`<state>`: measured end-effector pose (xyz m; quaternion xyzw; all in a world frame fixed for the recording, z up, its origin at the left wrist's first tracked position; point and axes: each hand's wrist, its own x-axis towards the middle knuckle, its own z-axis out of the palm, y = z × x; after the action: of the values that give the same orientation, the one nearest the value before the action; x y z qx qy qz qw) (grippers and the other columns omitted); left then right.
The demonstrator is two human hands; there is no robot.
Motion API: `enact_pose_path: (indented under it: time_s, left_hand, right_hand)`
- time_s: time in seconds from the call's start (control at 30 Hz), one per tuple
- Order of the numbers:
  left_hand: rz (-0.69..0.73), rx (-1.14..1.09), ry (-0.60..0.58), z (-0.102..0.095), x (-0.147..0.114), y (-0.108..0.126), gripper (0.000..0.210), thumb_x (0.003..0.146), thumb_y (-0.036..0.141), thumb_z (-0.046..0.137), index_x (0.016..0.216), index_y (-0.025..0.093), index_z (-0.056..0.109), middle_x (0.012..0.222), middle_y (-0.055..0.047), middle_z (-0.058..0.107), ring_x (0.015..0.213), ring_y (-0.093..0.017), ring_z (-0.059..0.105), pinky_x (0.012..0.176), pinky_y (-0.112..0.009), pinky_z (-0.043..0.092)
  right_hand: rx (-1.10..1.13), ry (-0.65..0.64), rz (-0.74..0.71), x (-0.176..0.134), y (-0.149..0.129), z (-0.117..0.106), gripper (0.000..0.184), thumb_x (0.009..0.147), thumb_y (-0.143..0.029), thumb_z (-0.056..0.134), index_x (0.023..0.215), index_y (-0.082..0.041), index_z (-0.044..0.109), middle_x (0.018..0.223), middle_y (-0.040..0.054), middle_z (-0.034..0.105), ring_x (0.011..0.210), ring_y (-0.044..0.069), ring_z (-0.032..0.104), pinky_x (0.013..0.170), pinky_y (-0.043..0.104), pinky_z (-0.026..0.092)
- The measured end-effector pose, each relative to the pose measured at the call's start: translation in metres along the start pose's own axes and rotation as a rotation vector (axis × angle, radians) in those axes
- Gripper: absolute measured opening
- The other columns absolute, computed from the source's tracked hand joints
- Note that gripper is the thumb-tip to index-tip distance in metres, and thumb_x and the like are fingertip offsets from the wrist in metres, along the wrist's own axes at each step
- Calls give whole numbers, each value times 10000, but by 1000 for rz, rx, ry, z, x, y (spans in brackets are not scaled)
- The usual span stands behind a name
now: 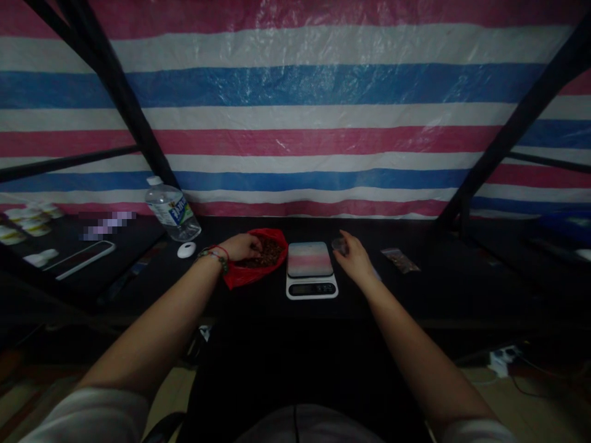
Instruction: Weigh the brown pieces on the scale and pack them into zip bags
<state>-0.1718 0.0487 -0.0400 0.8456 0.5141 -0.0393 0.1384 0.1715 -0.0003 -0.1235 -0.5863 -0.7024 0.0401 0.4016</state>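
Observation:
My left hand (241, 247) reaches into a red plastic bag (276, 234) with its fingers curled down among small brown pieces (271, 251). Those pieces look like beans or dried seeds; their exact kind is too small to tell. Right of the bag sits a white kitchen scale (312, 295) with a shiny flat platform, and nothing lies on the platform. Beside the scale's right edge, my right hand (353, 255) grips a small clear cup (340, 247) between thumb and fingers. The scale's display looks dark.
A small clear packet (401, 260) with brown contents lies to the right. At left are a water bottle (174, 212), a white oval object (186, 250), a phone (86, 259) and several white-lidded tubs (34, 223). Dark slanted frame bars (124, 92) stand on both sides before a striped sheet.

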Motion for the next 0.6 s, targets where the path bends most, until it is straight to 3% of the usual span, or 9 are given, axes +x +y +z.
enact_pose_path:
  time_s: [0.27, 0.6]
  left_hand:
    - [107, -58, 48, -10, 2, 6, 353, 738, 423, 565, 991, 206, 681, 939, -18, 692, 821, -169, 609, 712, -231, 430]
    - [358, -115, 77, -32, 22, 62, 320, 771, 369, 570, 1027, 206, 672, 1005, -6, 690, 896, -164, 608, 798, -224, 414]
  right_hand:
    - [216, -112, 73, -1, -40, 16, 430, 698, -253, 647, 1117, -177, 591, 1104, 97, 614, 942, 197, 595, 806, 330, 490]
    - [364, -283, 134, 20, -97, 39, 342, 670, -291, 708, 990, -190, 644, 940, 41, 686, 784, 165, 637, 711, 275, 491]
